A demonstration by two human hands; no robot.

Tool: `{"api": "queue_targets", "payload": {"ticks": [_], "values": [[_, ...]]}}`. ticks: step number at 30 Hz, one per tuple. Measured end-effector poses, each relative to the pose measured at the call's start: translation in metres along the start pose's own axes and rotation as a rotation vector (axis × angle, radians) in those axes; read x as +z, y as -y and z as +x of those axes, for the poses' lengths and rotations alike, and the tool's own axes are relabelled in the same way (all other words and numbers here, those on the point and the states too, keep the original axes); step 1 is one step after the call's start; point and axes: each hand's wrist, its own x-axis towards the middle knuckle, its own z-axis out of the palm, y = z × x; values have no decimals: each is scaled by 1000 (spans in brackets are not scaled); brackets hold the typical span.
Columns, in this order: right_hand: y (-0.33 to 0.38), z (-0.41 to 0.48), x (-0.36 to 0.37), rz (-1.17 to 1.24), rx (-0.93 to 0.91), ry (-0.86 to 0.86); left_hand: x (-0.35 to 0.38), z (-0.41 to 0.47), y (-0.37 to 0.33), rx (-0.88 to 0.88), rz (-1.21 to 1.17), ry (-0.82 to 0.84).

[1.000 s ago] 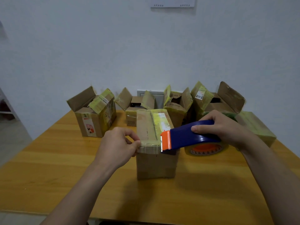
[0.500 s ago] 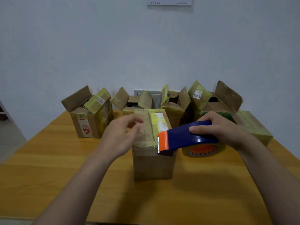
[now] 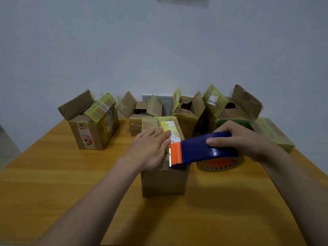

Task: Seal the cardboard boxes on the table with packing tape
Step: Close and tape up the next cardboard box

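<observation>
A small closed cardboard box (image 3: 163,181) stands in the middle of the wooden table (image 3: 53,183), its top covered in yellowish tape and a white label. My left hand (image 3: 150,148) lies flat on the box top with straight fingers, pressing down. My right hand (image 3: 239,139) grips a blue tape dispenser (image 3: 204,148) with an orange toothed cutter, held at the box's right top edge. The tape roll (image 3: 220,164) with an orange core hangs under the dispenser.
Several open cardboard boxes with raised flaps stand in a row at the table's far edge: one at the left (image 3: 92,121), others behind the middle box (image 3: 142,114) and at the right (image 3: 230,107). A white wall rises close behind them.
My left hand left the box's front left corner, lifted, and now lies flat on the top. The dispenser has stayed at the box's right edge.
</observation>
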Motion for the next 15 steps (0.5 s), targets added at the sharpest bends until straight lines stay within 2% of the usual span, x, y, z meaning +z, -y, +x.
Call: {"api": "queue_targets", "payload": {"ticks": [15], "values": [[-20,-21,-20,32,-5,-28,-9,3,-6,-6,162,66]]}}
